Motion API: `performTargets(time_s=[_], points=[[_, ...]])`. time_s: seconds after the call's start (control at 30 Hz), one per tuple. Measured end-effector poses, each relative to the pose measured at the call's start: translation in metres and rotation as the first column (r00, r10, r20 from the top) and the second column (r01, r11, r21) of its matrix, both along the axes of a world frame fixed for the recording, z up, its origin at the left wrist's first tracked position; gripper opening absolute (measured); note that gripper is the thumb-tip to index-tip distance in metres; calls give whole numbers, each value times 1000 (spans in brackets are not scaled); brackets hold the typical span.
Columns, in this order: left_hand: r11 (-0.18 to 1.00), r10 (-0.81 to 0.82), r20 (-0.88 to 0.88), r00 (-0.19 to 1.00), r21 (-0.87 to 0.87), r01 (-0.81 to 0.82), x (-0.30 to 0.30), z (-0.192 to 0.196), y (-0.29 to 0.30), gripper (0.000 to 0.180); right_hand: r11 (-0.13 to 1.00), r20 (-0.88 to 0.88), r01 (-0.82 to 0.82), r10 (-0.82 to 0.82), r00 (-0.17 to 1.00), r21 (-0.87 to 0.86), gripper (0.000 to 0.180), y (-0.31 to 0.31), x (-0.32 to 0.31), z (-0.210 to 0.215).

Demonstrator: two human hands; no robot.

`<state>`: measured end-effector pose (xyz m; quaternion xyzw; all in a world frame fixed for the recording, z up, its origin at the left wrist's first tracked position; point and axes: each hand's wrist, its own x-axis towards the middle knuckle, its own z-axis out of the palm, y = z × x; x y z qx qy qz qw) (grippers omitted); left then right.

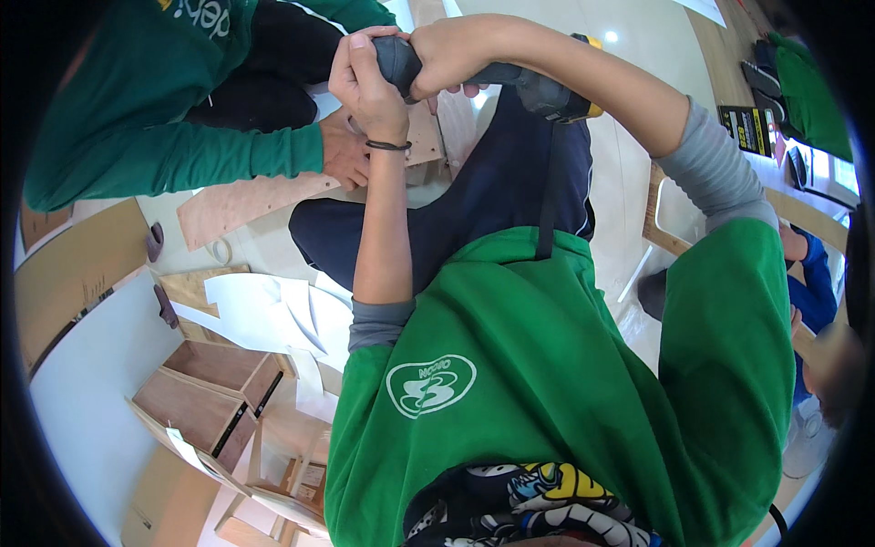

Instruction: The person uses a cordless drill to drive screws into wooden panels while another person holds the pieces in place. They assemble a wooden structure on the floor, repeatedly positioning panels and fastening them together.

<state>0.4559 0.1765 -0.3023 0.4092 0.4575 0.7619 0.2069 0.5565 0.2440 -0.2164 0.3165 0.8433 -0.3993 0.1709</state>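
Note:
At the top of the view both my hands are on a dark grey cordless drill (547, 95). My right hand (448, 53) is closed round it just behind its rounded head. My left hand (372, 84) is wrapped against the other side of that head, fingers curled. The drill's front end and tip are hidden. Just below, a co-worker's hand (344, 153) presses on a plywood board (264, 205), close to my left wrist. More pale wood pieces lie beneath the drill, partly covered by hands and arms.
At lower left stands an open wooden drawer frame (196, 398) with black slides. White sheets (264, 314) lie beside it, near a roll of tape (221, 252). A co-worker in a green top (173, 150) crouches at upper left. A white stool (674, 214) is at right.

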Motion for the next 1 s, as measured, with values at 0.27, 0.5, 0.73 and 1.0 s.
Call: performTargets(time_s=[0.27, 0.5, 0.73, 1.0], points=[[1000, -21, -14, 1000, 12, 21, 2, -3, 3, 36, 1000, 2, -17, 17, 1000, -10, 36, 6, 5, -9], [1000, -5, -32, 999, -29, 4, 5, 0, 6, 37, 999, 25, -18, 19, 999, -44, 33, 10, 3, -10], [998, 43, 22, 999, -48, -42, 7, -4, 5, 38, 976, 81, -216, 214, 973, 20, 29, 17, -6, -9], [998, 43, -12, 999, -42, -43, 8, -10, 5, 39, 972, 30, -233, 232, 972, 16, 30, 20, -6, -27]])
